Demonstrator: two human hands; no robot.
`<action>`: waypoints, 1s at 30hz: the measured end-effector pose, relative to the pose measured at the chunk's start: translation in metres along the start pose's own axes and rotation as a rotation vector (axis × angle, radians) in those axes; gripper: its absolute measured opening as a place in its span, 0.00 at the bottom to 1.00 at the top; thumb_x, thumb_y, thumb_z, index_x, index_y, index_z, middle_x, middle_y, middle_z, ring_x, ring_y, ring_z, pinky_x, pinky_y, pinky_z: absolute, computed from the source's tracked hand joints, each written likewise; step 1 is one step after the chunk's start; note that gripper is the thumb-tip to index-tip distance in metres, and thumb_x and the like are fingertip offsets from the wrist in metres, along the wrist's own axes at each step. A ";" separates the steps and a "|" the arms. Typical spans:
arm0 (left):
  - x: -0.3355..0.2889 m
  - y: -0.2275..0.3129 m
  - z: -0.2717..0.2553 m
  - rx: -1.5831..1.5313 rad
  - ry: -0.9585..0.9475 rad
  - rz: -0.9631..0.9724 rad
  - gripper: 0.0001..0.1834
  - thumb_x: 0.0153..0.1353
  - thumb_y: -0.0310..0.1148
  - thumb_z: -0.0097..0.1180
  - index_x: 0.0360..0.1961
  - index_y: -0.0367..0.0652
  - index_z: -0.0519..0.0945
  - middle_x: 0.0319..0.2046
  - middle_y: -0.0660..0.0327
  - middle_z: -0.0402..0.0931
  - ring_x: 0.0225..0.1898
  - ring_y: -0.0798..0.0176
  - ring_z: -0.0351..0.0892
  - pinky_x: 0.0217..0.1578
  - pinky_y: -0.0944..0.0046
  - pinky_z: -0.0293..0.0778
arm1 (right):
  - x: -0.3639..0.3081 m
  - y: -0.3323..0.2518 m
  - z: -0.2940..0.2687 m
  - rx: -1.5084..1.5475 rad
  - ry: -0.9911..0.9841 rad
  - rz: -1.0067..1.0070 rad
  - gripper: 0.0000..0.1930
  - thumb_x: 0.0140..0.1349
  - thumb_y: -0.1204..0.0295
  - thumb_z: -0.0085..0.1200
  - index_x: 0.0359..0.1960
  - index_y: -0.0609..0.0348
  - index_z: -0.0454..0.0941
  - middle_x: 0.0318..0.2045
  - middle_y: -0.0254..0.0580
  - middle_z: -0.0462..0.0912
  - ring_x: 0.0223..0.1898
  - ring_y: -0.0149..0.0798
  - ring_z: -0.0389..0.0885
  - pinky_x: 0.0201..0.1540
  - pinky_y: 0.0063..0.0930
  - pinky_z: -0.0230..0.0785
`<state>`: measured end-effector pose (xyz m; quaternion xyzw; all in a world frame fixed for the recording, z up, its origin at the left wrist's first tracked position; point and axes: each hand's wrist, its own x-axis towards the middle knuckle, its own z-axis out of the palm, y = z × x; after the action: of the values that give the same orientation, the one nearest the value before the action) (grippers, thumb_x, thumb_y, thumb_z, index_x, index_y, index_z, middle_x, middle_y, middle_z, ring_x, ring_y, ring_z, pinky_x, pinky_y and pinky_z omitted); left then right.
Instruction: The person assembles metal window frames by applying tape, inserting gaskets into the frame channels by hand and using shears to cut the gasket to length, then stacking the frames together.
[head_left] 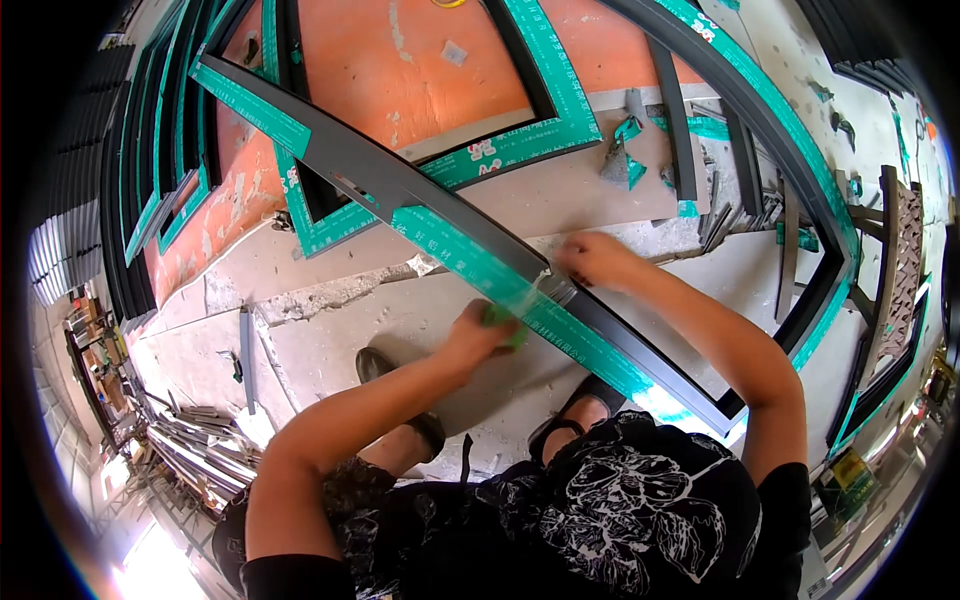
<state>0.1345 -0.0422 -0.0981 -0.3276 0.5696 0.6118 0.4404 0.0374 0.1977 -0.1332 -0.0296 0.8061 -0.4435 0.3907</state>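
Observation:
A dark grey metal frame bar (400,178) runs diagonally in front of me, part of a large frame with a curved-looking far side. Green printed protective film (455,250) covers stretches of it, and other stretches are bare. My left hand (478,336) is closed at the bar's near edge around a small light-green thing (508,330), blurred, whose kind I cannot make out. Across the bar, my right hand (592,262) has its fingers curled together by the far edge; what they hold, if anything, is hidden. Between the hands, the film looks wrinkled and shiny.
Another green-filmed frame (530,140) lies beyond on an orange board (400,70). More frames (165,130) stand at the left. Scrap strips (195,445) are piled lower left, and crumpled film (625,150) sits at the far right of the board. My feet are beneath the bar.

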 end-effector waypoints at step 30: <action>0.045 0.048 0.017 -0.424 -0.485 0.121 0.26 0.66 0.45 0.52 0.60 0.41 0.70 0.53 0.60 0.75 0.52 0.64 0.75 0.55 0.61 0.72 | -0.010 -0.020 -0.027 0.267 -0.250 -0.174 0.26 0.56 0.53 0.65 0.49 0.57 0.76 0.43 0.39 0.80 0.45 0.32 0.76 0.45 0.27 0.70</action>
<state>0.0742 -0.0166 -0.1169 -0.2224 0.3267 0.8019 0.4481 0.0201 0.2081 -0.1041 -0.1017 0.6796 -0.5714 0.4486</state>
